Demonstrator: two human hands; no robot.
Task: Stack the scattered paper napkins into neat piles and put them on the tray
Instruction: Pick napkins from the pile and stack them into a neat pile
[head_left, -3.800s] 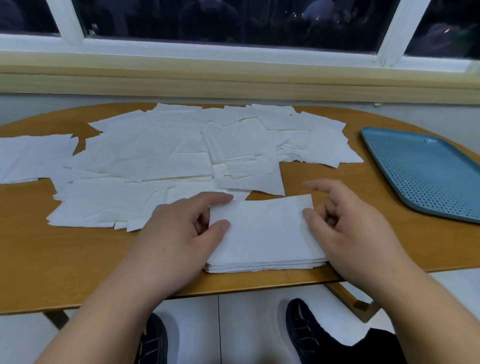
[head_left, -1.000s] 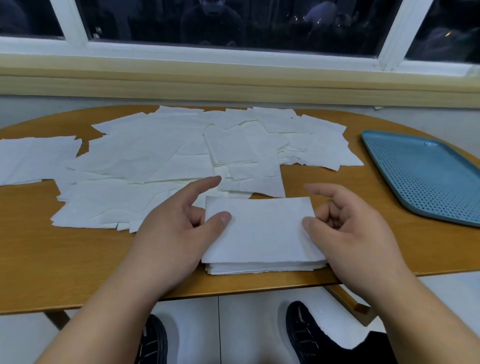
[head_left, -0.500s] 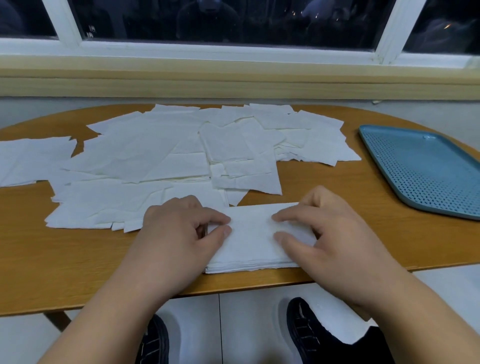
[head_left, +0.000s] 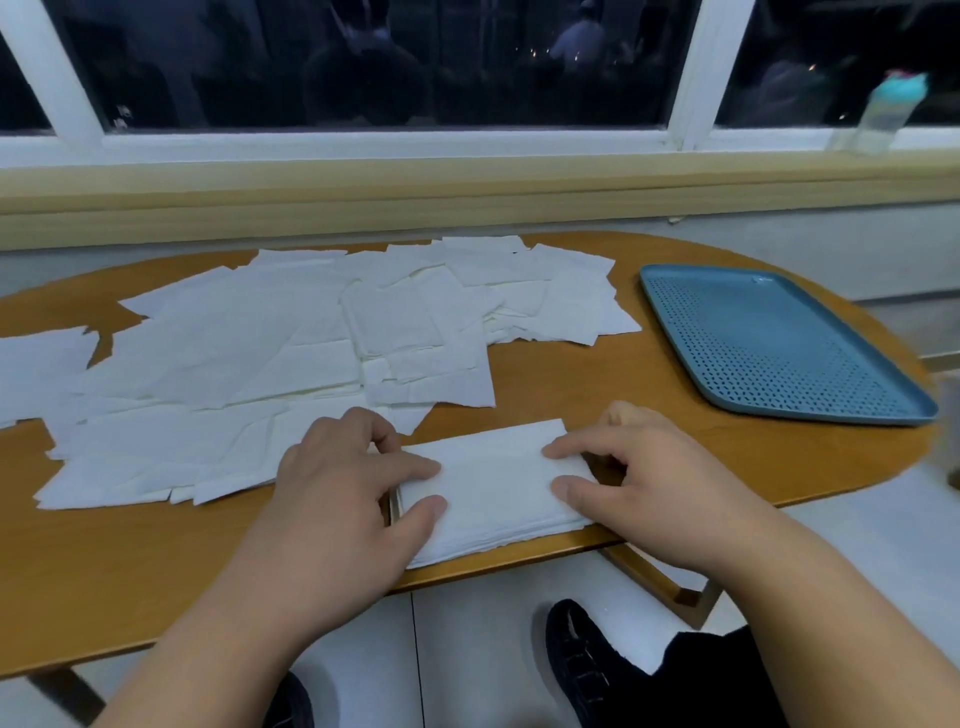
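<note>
One oval wooden table (head_left: 571, 395) fills the space under the window (head_left: 395, 62) and carries everything that matters. Across its left and middle sprawl the loose paper napkins (head_left: 249, 353), white sheets overlapping at all angles, from the left edge almost to the far rim. At the right end lies the blue tray (head_left: 769, 343), its perforated floor in full view from rim to rim, with a strip of wood showing between it and the nearest sheets.

Close to the near edge, just beside the loose sheets, sits the squared stack (head_left: 493, 483), many napkins deep, its front side nearly flush with the table's edge. Two bare forearms come up from below and angle inward to meet it.

The left hand (head_left: 337, 488) covers the stack's left end, palm down and knuckles raised. The right hand (head_left: 660, 483) mirrors it at the right end.

On the left, forefinger and thumb lie stretched on the top sheet, a little apart. The other fingers are bent down against the stack's left side. On the right, the tips of forefinger and thumb rest on the top sheet near its right edge, also apart, with the remaining fingers curled in beside that end. Both hands press on the paper rather than pinch it.

Black shoes (head_left: 587, 654) show beneath the table, and a blurred bottle (head_left: 888, 109) stands on the sill at far right.
</note>
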